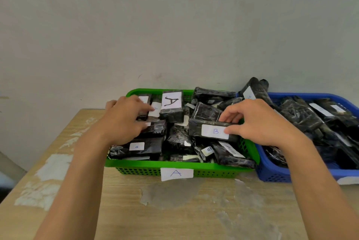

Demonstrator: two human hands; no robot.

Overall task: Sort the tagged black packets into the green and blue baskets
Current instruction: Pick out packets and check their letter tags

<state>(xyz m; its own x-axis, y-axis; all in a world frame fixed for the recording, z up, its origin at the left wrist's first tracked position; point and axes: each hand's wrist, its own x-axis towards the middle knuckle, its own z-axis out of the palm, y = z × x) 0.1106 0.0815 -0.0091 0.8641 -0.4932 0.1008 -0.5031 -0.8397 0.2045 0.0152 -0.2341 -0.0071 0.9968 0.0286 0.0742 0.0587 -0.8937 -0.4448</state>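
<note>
The right hand pinches a black plastic-wrapped packet with a white tag marked B, thumb on the tag and fingers curled over its far edge, at the right side of the green plastic basket heaped with similar packets. The left hand rests on packets at the basket's far left; whether its fingers grip one I cannot tell. The blue plastic basket stands just right of it on the wooden table.

1 green basket, 1 blue basket (2 hands)

Stockroom, perhaps — labelled green basket
</note>
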